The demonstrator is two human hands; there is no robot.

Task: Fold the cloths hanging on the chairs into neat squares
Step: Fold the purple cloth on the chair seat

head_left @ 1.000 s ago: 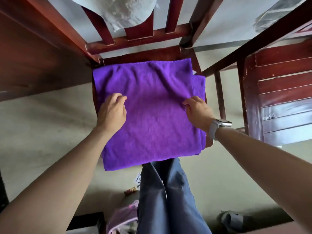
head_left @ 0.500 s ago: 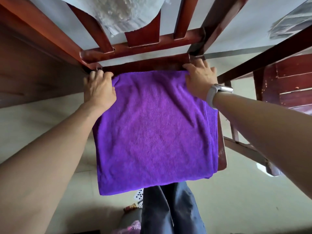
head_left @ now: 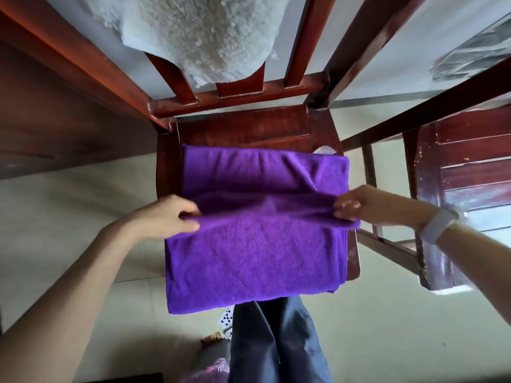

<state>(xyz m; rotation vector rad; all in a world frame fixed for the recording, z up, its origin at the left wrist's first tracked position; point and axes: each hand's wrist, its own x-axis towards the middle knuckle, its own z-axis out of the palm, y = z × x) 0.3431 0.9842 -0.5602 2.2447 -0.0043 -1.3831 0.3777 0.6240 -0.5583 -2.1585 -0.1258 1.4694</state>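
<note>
1. Since 0.5 s ago: both hands moved from far corners of purple cloth (head_left: 249, 252) toward near side; far portion of cloth now lifted and drawn nearward as a raised fold across the middle; bare seat wood exposed at far edge.
2. Purple cloth: lying on seat of wooden chair (head_left: 243, 128), near edge overhanging seat front, right edge showing stacked layers. Far strip flat but creased; lifted fold spanning left to right between the hands.
3. Left hand (head_left: 168, 217): at left end of raised fold, thumb and fingers pinching cloth edge, clamped on it.
4. Right hand (head_left: 359, 205): at right end of raised fold, fingertips closed on cloth edge, clamped on it. Pale wristband (head_left: 437, 225) on that wrist, blurred.
5. Hands well apart, one at each side of cloth, at about the same height.
6. White fluffy cloth (head_left: 199, 37): draped over chair backrest slats, far side, above seat.
7. Second wooden chair (head_left: 470, 172): right of first, partly in view.
8. Dark table edge (head_left: 55, 111): far left.
9. Person's legs in blue-grey trousers (head_left: 279, 341): near centre, below cloth overhang.
10. Floor near legs: playing card (head_left: 226, 319), small patterned item, pinkish bag at bottom edge; details too small to tell.
</note>
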